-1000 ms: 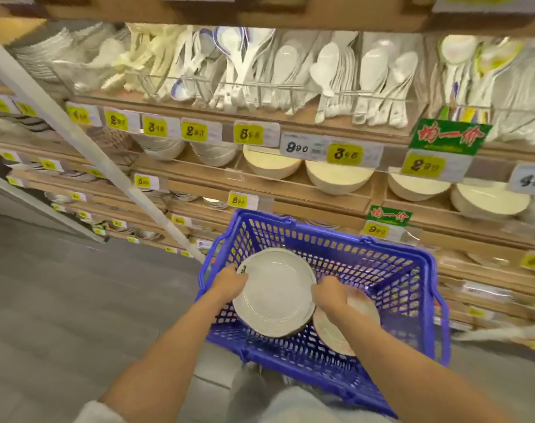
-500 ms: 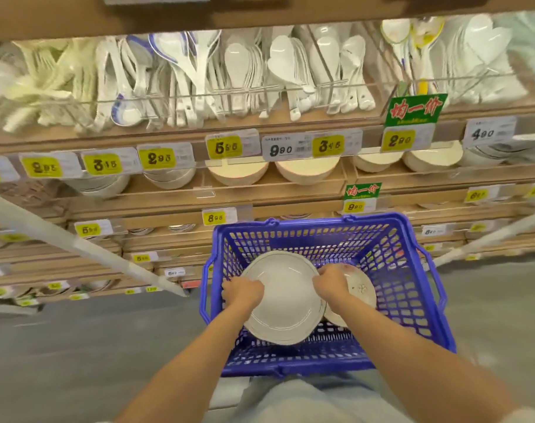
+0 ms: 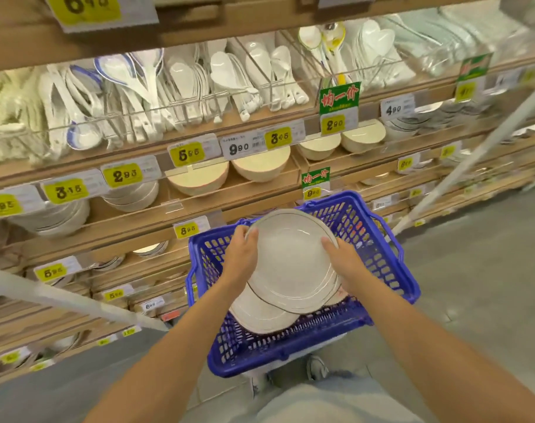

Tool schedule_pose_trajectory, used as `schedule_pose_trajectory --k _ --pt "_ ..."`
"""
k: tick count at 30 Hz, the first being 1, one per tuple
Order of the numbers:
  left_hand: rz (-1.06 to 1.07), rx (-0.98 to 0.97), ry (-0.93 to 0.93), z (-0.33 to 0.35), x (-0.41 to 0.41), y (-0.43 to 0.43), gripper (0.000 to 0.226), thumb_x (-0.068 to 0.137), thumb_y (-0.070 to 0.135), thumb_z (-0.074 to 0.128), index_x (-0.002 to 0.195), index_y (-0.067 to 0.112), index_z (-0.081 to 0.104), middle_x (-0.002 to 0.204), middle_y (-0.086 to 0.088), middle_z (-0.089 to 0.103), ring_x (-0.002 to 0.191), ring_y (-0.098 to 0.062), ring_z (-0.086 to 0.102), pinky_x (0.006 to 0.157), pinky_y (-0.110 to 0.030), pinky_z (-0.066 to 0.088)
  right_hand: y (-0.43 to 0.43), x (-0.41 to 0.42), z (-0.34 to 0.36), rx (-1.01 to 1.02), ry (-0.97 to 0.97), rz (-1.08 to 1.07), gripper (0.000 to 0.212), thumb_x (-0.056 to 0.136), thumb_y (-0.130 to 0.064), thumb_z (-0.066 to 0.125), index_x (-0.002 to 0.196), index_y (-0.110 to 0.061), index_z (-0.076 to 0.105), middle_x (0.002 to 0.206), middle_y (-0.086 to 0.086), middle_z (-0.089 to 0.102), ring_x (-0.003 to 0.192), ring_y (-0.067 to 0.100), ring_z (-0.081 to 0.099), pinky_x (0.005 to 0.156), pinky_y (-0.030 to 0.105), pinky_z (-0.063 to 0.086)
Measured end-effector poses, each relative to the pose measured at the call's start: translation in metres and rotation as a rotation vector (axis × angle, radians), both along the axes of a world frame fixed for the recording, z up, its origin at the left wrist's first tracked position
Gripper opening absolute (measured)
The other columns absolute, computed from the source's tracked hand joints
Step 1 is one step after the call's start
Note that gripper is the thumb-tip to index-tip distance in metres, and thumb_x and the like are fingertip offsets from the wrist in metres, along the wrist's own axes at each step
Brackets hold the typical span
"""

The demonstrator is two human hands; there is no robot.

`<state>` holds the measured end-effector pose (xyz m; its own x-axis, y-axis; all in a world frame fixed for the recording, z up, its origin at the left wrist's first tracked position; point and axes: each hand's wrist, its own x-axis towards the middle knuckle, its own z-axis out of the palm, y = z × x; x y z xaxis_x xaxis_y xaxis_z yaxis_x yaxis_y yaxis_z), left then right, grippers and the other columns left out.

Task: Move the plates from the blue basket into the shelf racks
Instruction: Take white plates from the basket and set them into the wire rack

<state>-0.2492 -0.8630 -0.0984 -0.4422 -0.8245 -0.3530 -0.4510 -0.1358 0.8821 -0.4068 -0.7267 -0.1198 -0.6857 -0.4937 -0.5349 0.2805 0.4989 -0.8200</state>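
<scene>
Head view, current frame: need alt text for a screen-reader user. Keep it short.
A person's left hand and right hand hold a white plate by opposite edges above a blue basket, where a second plate lies. Behind stand shop shelves with bowls, spoons and yellow price tags.

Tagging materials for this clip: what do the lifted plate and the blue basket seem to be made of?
The lifted plate, held by the left hand and right hand: glossy white ceramic, possibly melamine; smooth sheen and a thin dark rim line, but the look leaves it open. The blue basket: moulded plastic, slightly shiny; uniform colour and perforated lattice walls.
</scene>
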Motion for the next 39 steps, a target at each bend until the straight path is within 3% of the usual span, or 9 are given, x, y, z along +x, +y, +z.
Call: schedule_pose_trajectory --k 5,10,14,18,24,28,31,35,39 --pt "-0.037 -0.098 0.046 0.019 -0.033 0.024 0.026 0.101 0.032 0.04 0.095 0.012 0.056 0.087 -0.001 0.057 0.079 -0.017 0.051 0.065 -0.033 0.039 0.032 -0.023 0.033 -0.024 0.096 -0.081 0.017 0.097 -0.025 0.05 0.089 -0.02 0.064 0.095 0.01 0.069 0.089 0.028 0.065 0.082 0.044 0.054" --pt "-0.106 -0.098 0.109 0.035 -0.083 0.072 0.025 0.1 0.029 0.04 0.095 0.012 0.057 0.089 -0.005 0.058 0.086 -0.023 0.055 0.075 -0.039 0.044 0.087 -0.063 0.061 -0.039 0.209 -0.148 0.024 0.097 -0.026 0.049 0.107 -0.01 0.064 0.086 0.004 0.064 0.079 0.021 0.061 0.068 0.034 0.05" --pt "-0.305 -0.266 0.054 0.049 -0.139 0.124 0.031 0.103 0.023 0.034 0.11 0.004 0.057 0.099 -0.004 0.052 0.094 -0.019 0.049 0.08 -0.029 0.036 0.154 -0.104 0.071 -0.032 0.247 -0.245 0.028 0.098 -0.029 0.048 0.116 -0.012 0.062 0.101 0.007 0.063 0.086 0.019 0.06 0.057 0.025 0.043" --pt "-0.362 -0.246 0.07 0.061 -0.192 0.189 0.039 0.103 0.033 0.035 0.125 0.006 0.051 0.106 0.001 0.048 0.096 -0.012 0.043 0.081 -0.024 0.033 0.231 -0.148 0.08 -0.061 0.27 -0.288 0.027 0.099 -0.028 0.049 0.115 -0.011 0.063 0.099 0.005 0.063 0.088 0.02 0.059 0.063 0.027 0.044" --pt "-0.335 -0.193 0.193 0.074 -0.268 0.28 0.019 0.103 0.022 0.04 0.094 0.014 0.054 0.094 0.0 0.053 0.094 -0.02 0.048 0.075 -0.025 0.03 0.322 -0.215 0.098 -0.081 0.296 -0.36 0.012 0.097 -0.027 0.05 0.1 -0.023 0.06 0.088 -0.003 0.063 0.084 0.017 0.06 0.079 0.034 0.049" --pt "-0.367 -0.175 0.193 0.086 -0.299 0.311 0.018 0.103 0.024 0.04 0.095 0.015 0.053 0.092 0.0 0.054 0.097 -0.022 0.05 0.081 -0.031 0.035 0.354 -0.246 0.113 -0.12 0.271 -0.365 0.014 0.098 -0.025 0.049 0.091 -0.023 0.062 0.088 -0.002 0.066 0.084 0.018 0.063 0.074 0.034 0.052" --pt "-0.349 -0.181 0.14 0.094 -0.315 0.315 0.021 0.102 0.033 0.038 0.104 0.022 0.055 0.105 -0.001 0.056 0.103 -0.022 0.052 0.091 -0.038 0.041 0.359 -0.268 0.122 -0.149 0.277 -0.332 0.018 0.098 -0.023 0.049 0.1 -0.02 0.066 0.09 0.002 0.07 0.084 0.02 0.066 0.073 0.033 0.053" --pt "-0.322 -0.082 0.221 0.105 -0.332 0.31 0.019 0.1 0.039 0.039 0.095 0.034 0.057 0.097 0.003 0.063 0.087 -0.014 0.06 0.066 -0.03 0.044 0.351 -0.294 0.129 -0.239 0.249 -0.318 0.019 0.099 -0.021 0.049 0.097 -0.017 0.068 0.091 0.005 0.072 0.083 0.022 0.068 0.073 0.033 0.055" --pt "-0.28 -0.039 0.256 0.117 -0.355 0.295 0.017 0.099 0.041 0.039 0.101 0.035 0.056 0.095 0.006 0.062 0.088 -0.013 0.061 0.063 -0.029 0.045 0.333 -0.321 0.138 -0.26 0.223 -0.292 0.019 0.1 -0.022 0.049 0.099 -0.017 0.067 0.097 0.007 0.073 0.09 0.025 0.069 0.083 0.04 0.056"
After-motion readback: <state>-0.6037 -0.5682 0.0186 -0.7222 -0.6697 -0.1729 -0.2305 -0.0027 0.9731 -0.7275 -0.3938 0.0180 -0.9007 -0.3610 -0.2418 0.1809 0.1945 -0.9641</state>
